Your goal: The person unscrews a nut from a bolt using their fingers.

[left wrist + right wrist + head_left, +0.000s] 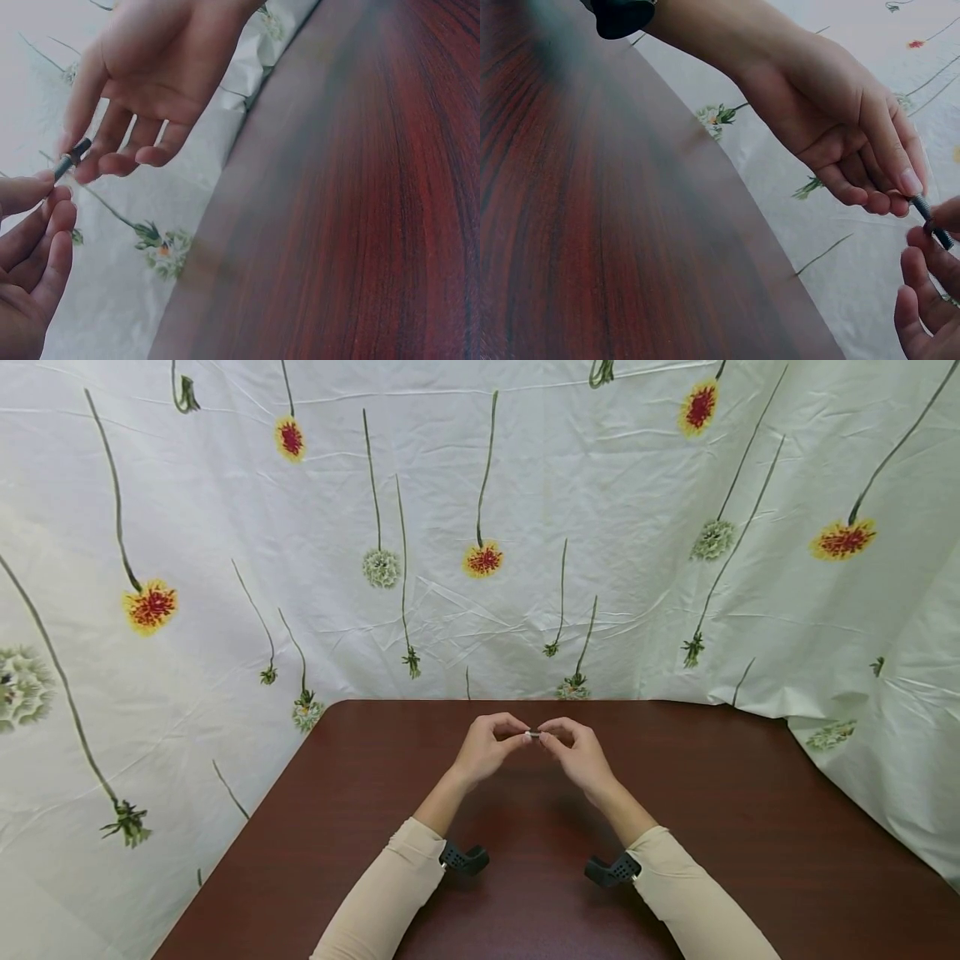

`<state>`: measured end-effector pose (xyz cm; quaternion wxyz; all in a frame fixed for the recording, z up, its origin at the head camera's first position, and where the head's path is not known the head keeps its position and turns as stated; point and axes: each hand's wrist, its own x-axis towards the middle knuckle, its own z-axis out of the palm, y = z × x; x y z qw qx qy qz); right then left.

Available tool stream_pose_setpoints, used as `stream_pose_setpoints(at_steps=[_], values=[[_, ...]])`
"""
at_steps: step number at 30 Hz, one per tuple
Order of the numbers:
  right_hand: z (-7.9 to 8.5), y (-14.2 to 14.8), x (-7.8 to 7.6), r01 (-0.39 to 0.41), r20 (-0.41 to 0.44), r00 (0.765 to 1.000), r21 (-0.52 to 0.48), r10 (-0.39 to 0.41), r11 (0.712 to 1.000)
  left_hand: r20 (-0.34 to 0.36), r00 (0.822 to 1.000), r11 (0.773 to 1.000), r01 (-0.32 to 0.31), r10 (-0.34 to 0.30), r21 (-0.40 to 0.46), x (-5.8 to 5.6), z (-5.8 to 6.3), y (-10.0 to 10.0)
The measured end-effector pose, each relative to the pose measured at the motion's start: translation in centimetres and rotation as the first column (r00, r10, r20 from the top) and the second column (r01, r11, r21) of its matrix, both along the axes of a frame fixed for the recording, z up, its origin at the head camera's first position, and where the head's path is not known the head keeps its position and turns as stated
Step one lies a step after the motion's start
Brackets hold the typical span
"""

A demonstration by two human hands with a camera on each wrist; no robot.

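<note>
Beige sleeves (393, 889), nearest the head camera, are cut off at the lower edge, seven and five o'clock; black wrist devices (613, 870) sit at the cuffs. Left hand (483, 752) and right hand (581, 760), towards five o'clock over the reddish-brown tabletop (322, 860), both pinch a short threaded rod (535, 733), partly hidden by fingertips. Flowered cloth (600, 502) hangs at twelve o'clock.

Left wrist view: rod slanted at nine o'clock. Left hand, at eight, is cropped and pinches the lower end; right hand, at eleven, pinches farther along.

Right wrist view: rod at three o'clock, thread visible. Left hand, at two, pinches the upper end; right hand, at four, is cropped, its fingertips about a ring-like piece (928, 225) on the rod, too obscured to identify.
</note>
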<state>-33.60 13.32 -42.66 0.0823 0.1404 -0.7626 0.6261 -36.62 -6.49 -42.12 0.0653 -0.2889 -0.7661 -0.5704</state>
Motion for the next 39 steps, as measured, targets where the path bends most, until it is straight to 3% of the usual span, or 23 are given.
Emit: stream_pose_setpoints(at_steps=[9,17,24,31,39], values=[[0.15,0.05,0.14,-0.027,0.027,0.999,-0.028,0.028,0.999,0.002,1.000,1.000,-0.001,0.001,-0.009,0.08,0.09,-0.07],[0.20,0.05,0.20,-0.047,-0.047,0.998,0.024,0.048,0.999,0.004,1.000,1.000,0.006,-0.006,-0.004,0.10,0.19,-0.01],[0.14,0.02,0.14,-0.021,0.010,1.000,-0.012,0.022,1.000,-0.006,1.000,1.000,0.008,-0.008,0.001,0.06,0.14,-0.04],[0.17,0.14,0.28,-0.050,-0.044,0.998,0.020,0.051,0.999,-0.017,1.000,1.000,0.006,-0.006,0.014,0.05,0.09,-0.04],[0.28,-0.25,0.42,-0.012,0.035,0.999,-0.035,0.013,0.999,-0.015,1.000,1.000,0.002,-0.002,0.006,0.06,0.10,-0.06]])
